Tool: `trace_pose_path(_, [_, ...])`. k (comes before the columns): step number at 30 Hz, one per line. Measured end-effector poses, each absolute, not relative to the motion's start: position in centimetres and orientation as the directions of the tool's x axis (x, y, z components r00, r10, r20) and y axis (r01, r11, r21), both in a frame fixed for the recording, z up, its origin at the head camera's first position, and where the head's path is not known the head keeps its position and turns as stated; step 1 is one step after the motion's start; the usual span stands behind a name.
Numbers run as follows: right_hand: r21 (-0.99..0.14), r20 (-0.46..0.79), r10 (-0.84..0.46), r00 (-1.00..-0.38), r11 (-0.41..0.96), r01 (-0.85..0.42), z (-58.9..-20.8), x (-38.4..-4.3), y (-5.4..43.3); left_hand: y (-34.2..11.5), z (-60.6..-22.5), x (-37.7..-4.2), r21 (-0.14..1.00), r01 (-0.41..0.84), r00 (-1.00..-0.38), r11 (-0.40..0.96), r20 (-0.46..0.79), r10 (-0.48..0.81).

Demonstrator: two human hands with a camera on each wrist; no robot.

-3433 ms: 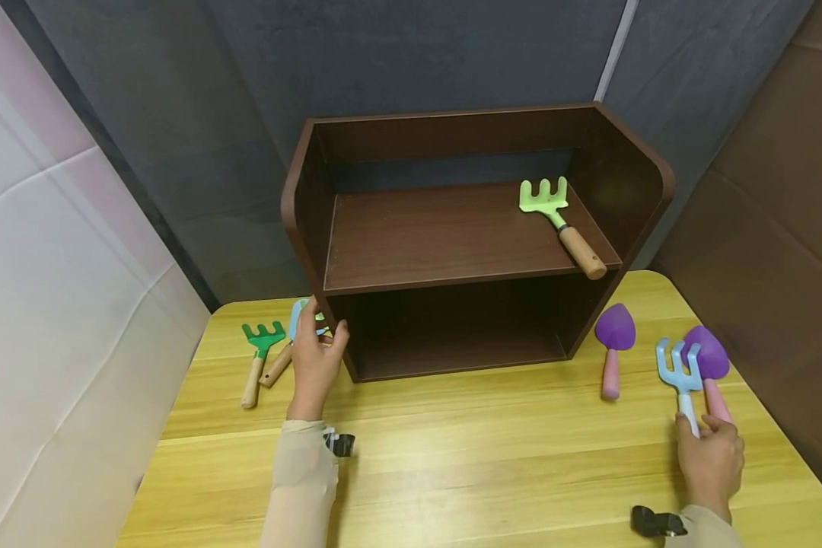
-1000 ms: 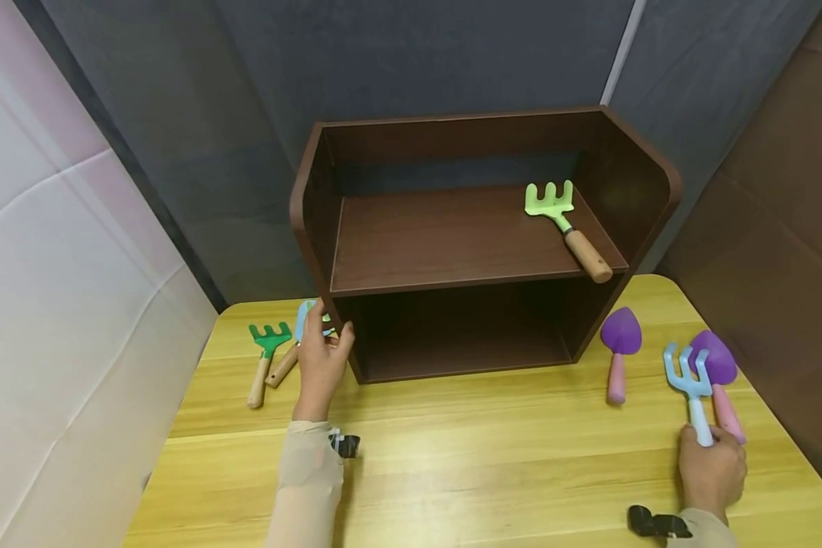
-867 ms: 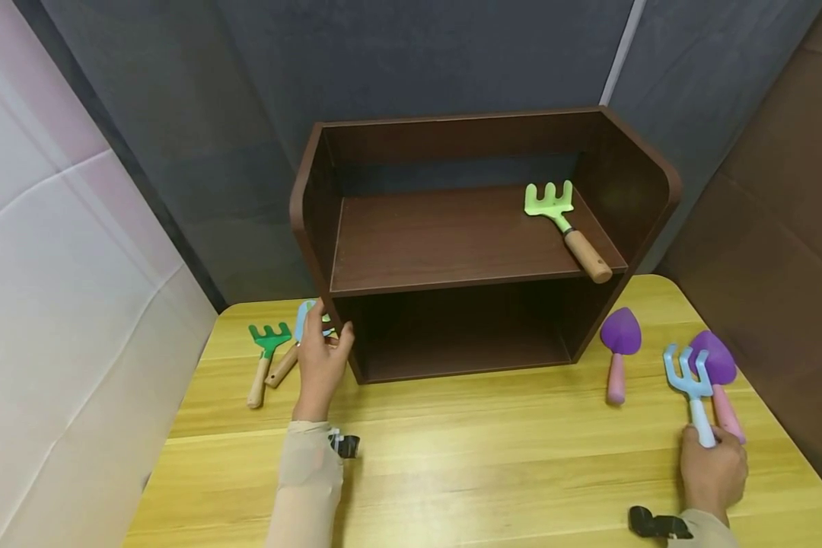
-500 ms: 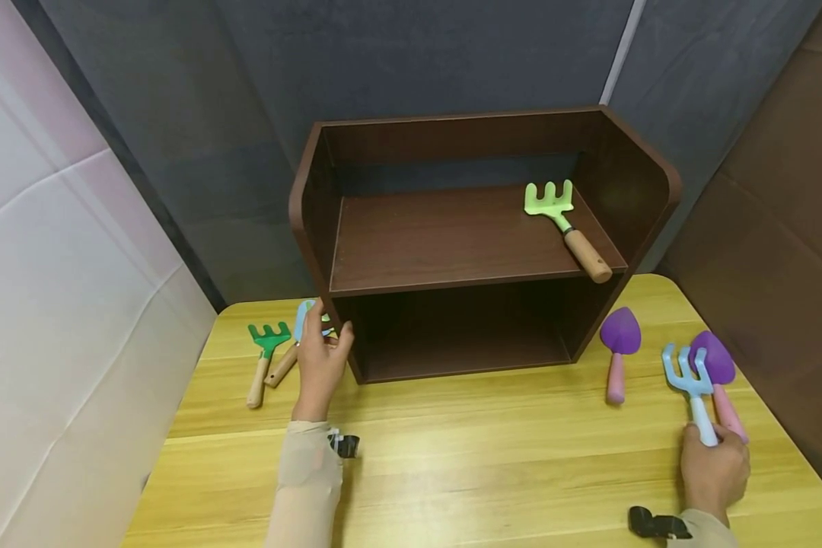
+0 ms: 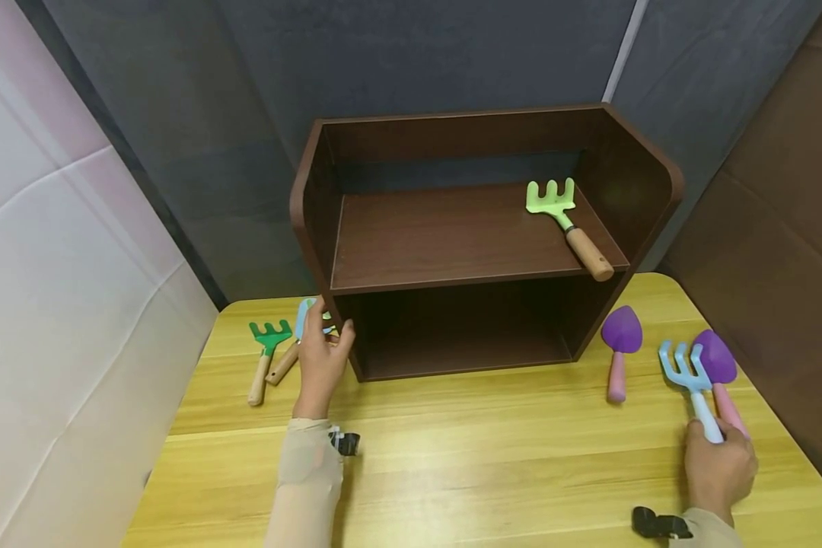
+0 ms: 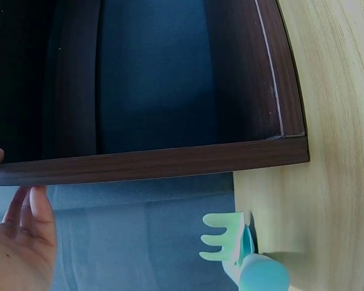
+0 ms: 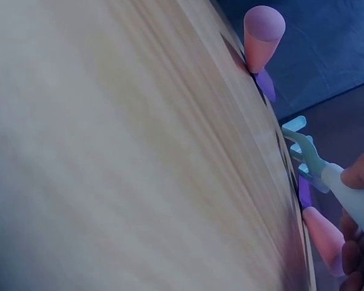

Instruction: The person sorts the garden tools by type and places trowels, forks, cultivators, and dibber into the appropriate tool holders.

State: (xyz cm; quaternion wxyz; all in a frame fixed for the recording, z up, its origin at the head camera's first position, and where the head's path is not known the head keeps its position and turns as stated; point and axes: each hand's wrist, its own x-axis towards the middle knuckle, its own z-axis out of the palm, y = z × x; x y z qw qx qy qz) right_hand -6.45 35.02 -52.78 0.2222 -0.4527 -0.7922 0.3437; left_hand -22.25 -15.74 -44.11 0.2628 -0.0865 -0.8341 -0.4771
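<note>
My left hand (image 5: 320,373) grips the left side panel of the dark brown two-tier shelf (image 5: 445,279), thumb at the front edge and fingers outside. The left wrist view shows the thumb and fingers on either side of the panel (image 6: 151,163). My right hand (image 5: 721,466) holds a light blue hand fork (image 5: 688,373) by its handle, tines pointing away. That fork partly covers a purple trowel (image 5: 719,358) with a pink handle. In the right wrist view, the trowel's pink handle (image 7: 324,239) lies close beside my fingers.
A light green hand rake (image 5: 567,224) lies on the shelf's upper tier, its wooden handle over the front edge. Another purple trowel (image 5: 620,335) lies right of the shelf. To the left are a green hand rake (image 5: 267,339) and a light blue tool (image 5: 301,320) with a wooden handle, partly hidden.
Over the last second my right hand has shifted slightly right, and the blue fork's tines have swung a little left, so its handle slants more. My left hand stays on the shelf panel.
</note>
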Motion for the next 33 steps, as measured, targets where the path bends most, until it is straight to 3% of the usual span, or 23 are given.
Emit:
trace_pose_path(19, [-0.744, 0.100, 0.855, -0.508, 0.403, 0.532, -51.8, -6.2, 34.6, -15.6, -44.1, -22.3, 0.766, 0.383, -0.854, 0.516, 0.506, -0.119])
trace_pose_path(33, [-0.776, 0.097, 0.882, -0.461, 0.357, 0.519, -50.0, -6.6, 34.8, -15.7, -44.3, -22.4, 0.756, 0.387, -0.850, 0.527, 0.515, -0.114])
